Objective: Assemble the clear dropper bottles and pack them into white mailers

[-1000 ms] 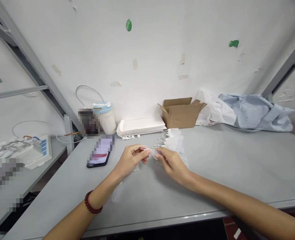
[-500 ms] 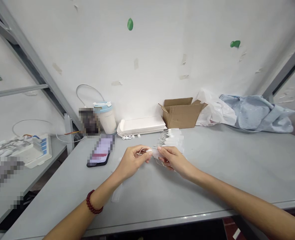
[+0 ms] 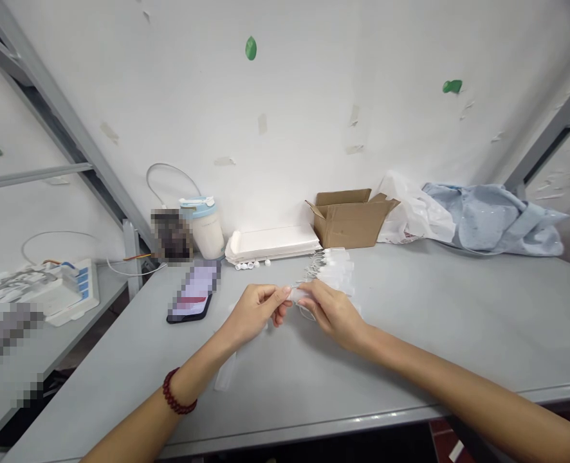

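Above the middle of the grey table (image 3: 410, 334), both hands meet at a small white piece with a thin cord (image 3: 295, 294). My left hand (image 3: 260, 312) pinches its left end between thumb and fingers. The fingers of my right hand (image 3: 330, 312) are closed on its right end. The fingers cover much of the piece. Just behind my right hand lie several translucent white pieces with thin cords (image 3: 336, 267). A clear strip (image 3: 226, 373) lies on the table beside my left wrist.
A phone (image 3: 195, 292) and a cup (image 3: 208, 228) stand left. Behind are stacked white sheets (image 3: 275, 243), an open cardboard box (image 3: 350, 222), a white plastic bag (image 3: 415, 215) and a light blue cloth bag (image 3: 497, 218). A power strip (image 3: 80, 292) is on the left side table.
My right hand's fingers have shifted left and closed over the piece, covering more of it. The cord loop near my left fingers no longer shows.
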Motion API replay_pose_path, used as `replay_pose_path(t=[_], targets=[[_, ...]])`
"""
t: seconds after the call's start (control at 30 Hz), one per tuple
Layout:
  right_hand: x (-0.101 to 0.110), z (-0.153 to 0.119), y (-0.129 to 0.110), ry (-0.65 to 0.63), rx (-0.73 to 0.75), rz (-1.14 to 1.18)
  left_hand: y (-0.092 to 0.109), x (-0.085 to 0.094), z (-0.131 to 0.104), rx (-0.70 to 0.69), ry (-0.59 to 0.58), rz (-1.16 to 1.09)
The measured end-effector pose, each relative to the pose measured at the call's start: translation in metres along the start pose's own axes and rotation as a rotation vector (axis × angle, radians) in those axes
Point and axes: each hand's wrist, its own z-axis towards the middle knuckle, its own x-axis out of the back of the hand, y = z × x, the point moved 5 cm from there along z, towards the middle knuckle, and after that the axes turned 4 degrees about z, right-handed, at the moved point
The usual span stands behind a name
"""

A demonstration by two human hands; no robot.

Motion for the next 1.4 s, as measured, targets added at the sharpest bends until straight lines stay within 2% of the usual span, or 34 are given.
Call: replay_pose_path(t=[0.07,0.27,0.4,0.5,0.67,0.8,0.87,0.93,1.07,1.27,1.4], targets=[[0.001,0.002,0.000,-0.023,-0.067,0.059,0.003,-0.001,-0.001,-0.044,0.002,0.042],[-0.003,0.005,0.010,-0.135,-0.420,0.393,0.009,-0.002,-0.005,-0.240,0.089,0.255],[-0.010,0.003,0.014,-0.204,-0.531,0.617,0.008,-0.001,-0.005,-0.292,0.120,0.263],[-0.007,0.004,0.013,-0.130,-0.473,0.483,0.008,-0.001,-0.003,-0.235,0.086,0.210],[-0.001,0.003,0.002,-0.048,-0.195,0.191,0.006,-0.002,-0.001,-0.117,-0.020,0.107],[0.003,-0.001,-0.002,0.029,-0.028,0.061,0.003,-0.003,0.000,-0.077,-0.071,0.052],[0.004,-0.001,-0.004,0.028,-0.005,0.050,0.002,-0.004,-0.001,-0.067,-0.104,0.025],[0.004,0.000,-0.005,-0.004,-0.056,0.090,0.002,-0.004,-0.002,-0.065,-0.103,0.029],[0.005,0.004,-0.002,-0.057,-0.257,0.223,0.007,-0.007,-0.005,-0.118,-0.070,0.128],[-0.004,0.004,0.013,-0.103,-0.533,0.552,0.018,-0.012,-0.011,-0.324,0.019,0.420],[-0.008,0.003,0.015,-0.150,-0.695,0.758,0.018,-0.014,-0.014,-0.422,0.078,0.548]])
